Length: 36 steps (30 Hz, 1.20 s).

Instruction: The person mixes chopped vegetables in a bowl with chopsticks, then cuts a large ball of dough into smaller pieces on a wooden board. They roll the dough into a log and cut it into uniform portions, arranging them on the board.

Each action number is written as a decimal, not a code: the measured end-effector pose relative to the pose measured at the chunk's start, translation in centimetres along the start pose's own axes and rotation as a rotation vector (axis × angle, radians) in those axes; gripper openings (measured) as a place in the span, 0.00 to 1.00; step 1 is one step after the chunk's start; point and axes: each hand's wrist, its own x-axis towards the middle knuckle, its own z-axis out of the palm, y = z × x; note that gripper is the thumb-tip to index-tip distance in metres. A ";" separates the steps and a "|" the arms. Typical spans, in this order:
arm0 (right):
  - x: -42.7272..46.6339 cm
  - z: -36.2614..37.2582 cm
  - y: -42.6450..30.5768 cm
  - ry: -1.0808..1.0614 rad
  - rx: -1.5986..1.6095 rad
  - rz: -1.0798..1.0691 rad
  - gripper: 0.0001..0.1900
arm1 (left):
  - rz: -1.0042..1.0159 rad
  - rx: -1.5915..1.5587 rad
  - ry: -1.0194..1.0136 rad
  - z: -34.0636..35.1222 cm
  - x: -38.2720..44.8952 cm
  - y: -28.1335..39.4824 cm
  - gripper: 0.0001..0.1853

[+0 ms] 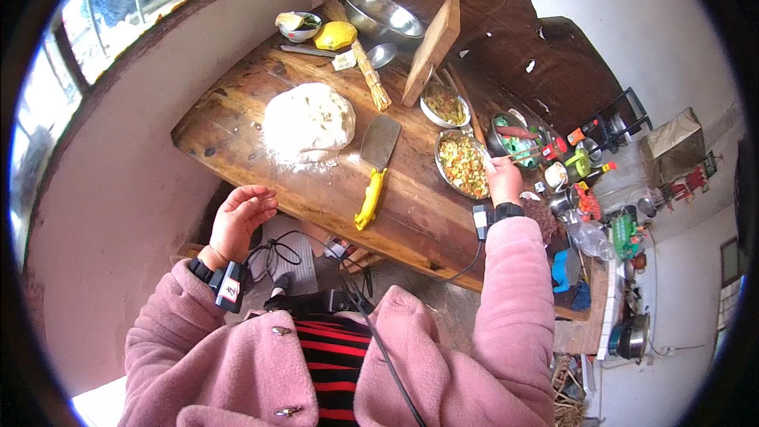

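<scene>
My right hand (pixel 505 181) grips a pair of wooden chopsticks (pixel 524 154) at the near side of a metal bowl of chopped, mixed filling (pixel 462 165). Something white shows by its fingertips, too small to make out. My left hand (pixel 242 220) hovers off the table's front edge, fingers loosely bent and holding nothing. Beyond it, a large lump of dough (pixel 309 121) rests on the wooden table (pixel 308 193) amid scattered flour. Between the dough and the filling lies a broad-bladed cleaver (pixel 379 145), its handle wrapped in yellow and pointing toward me.
Behind the filling stand a bowl of cooked food (pixel 445 105) and an upright wooden board (pixel 433 50). A steel basin (pixel 384 15), straw brush (pixel 372 77) and small bowl (pixel 298 26) sit farther back. Bottles and jars (pixel 572 163) crowd the right. A black cable (pixel 379 332) hangs before me.
</scene>
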 end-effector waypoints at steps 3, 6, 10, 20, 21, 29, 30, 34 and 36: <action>1.0 1.3 0.7 -0.001 -0.311 -0.008 0.08 | -0.020 0.044 -0.016 -1.9 3.5 1.7 0.09; 1.0 0.9 0.1 -0.022 -0.227 0.155 0.10 | -0.081 0.050 -0.021 -3.4 6.5 2.8 0.10; 1.0 -0.2 -2.1 -0.001 -0.450 0.153 0.06 | -0.139 0.071 -0.050 -4.2 9.3 3.1 0.10; 0.5 0.7 -2.0 -0.059 -0.266 -0.005 0.08 | -0.039 0.323 -0.033 -3.9 11.5 1.2 0.08; -0.3 1.3 -2.7 -0.058 -0.107 -0.060 0.10 | -0.009 0.355 -0.051 -4.0 11.5 1.1 0.08; -9.7 10.3 -11.7 -0.674 -0.180 0.020 0.30 | 0.106 0.904 0.046 -4.4 10.4 0.3 0.09; -9.9 11.2 -12.5 -0.713 -0.220 0.015 0.32 | 0.135 0.937 0.040 -4.4 10.3 0.4 0.10; -10.5 13.7 -14.3 -0.776 -0.335 0.065 0.30 | 0.461 1.131 -0.074 -4.1 10.3 0.8 0.14; -10.3 14.0 -14.4 -0.719 -0.370 -0.026 0.21 | 0.450 1.206 -0.108 -3.9 10.4 0.8 0.16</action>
